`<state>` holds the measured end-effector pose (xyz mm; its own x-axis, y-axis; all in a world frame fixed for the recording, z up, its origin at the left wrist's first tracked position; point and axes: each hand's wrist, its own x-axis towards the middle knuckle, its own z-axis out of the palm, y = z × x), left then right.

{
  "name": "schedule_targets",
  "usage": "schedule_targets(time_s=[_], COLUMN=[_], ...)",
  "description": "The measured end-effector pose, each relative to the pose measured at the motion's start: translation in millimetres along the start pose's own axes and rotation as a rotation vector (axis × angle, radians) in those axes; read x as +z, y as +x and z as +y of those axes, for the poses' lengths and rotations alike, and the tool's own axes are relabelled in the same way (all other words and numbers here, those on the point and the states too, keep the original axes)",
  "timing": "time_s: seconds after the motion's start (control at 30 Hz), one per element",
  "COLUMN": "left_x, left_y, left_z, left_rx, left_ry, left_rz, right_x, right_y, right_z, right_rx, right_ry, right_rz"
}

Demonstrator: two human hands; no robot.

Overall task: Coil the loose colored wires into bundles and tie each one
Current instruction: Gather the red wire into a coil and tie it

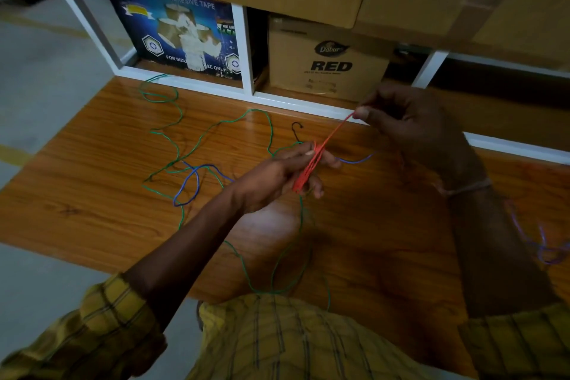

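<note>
Above the middle of the wooden table (pixel 354 225), in the head view, the left hand (pixel 287 176) grips a flat coil of red wire (pixel 308 168), its fingers curled around the bundle, which stands slightly tilted between them. A single strand of the same red wire runs up and to the right from the coil to the right hand (pixel 410 123), which pinches its end between thumb and fingertips, held higher and farther away, near the far edge of the table. On the table surface a long green wire (pixel 216 128) lies in loose loops from the far left corner to the near edge, passing under the left forearm. A blue wire (pixel 191 182) lies looped to the left of the left hand, crossing the green one. A purple wire (pixel 543 244) is at the right edge, blurred. A small black wire (pixel 296 126) lies just beyond the coil. Beyond the table, a white shelf frame (pixel 243 49) holds a blue tape box (pixel 172 34) and a brown carton (pixel 327 62) printed RED.
</note>
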<state>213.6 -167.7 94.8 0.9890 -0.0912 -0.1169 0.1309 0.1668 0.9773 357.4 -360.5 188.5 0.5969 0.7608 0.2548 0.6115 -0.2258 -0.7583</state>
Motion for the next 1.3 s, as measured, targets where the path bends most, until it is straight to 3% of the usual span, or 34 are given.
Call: schedule_targets(time_s=[0.13,0.27,0.4,0.57,0.67,0.77,0.93,1.07,1.17,1.3], left_x=[5,3,0,-7,-15,-20,-20,-12,-5,3], left_y=[-4,-1,2,9,18,25,27,19,11,1], left_z=[3,9,10,16,12,7,-1,-4,-3,4], left_rx=[0.02,0.047,0.062,0.138,0.19,0.188,0.084,0.017,0.026,0.028], left_ry=[-0.151,-0.355,-0.475,-0.624,-0.67,-0.593,-0.183,0.214,0.272,0.151], left_rz=[-0.119,-0.117,-0.079,-0.052,0.07,0.222,0.298,0.218,0.105,-0.017], right_x=[24,49,79,108,108,102,65,23,-3,-2], right_y=[14,9,-13,-43,-58,-65,-58,-37,-24,-1], right_z=[34,73,87,76,53,35,3,-18,-24,5], right_rx=[0.048,0.154,0.311,0.171,0.111,-0.011,-0.095,-0.095,-0.065,0.005], right_ry=[0.013,-0.067,-0.031,-0.209,-0.212,-0.273,-0.231,-0.152,0.004,0.046], right_rz=[0.142,0.173,-0.022,-0.258,-0.48,-0.576,-0.507,-0.435,-0.319,-0.011])
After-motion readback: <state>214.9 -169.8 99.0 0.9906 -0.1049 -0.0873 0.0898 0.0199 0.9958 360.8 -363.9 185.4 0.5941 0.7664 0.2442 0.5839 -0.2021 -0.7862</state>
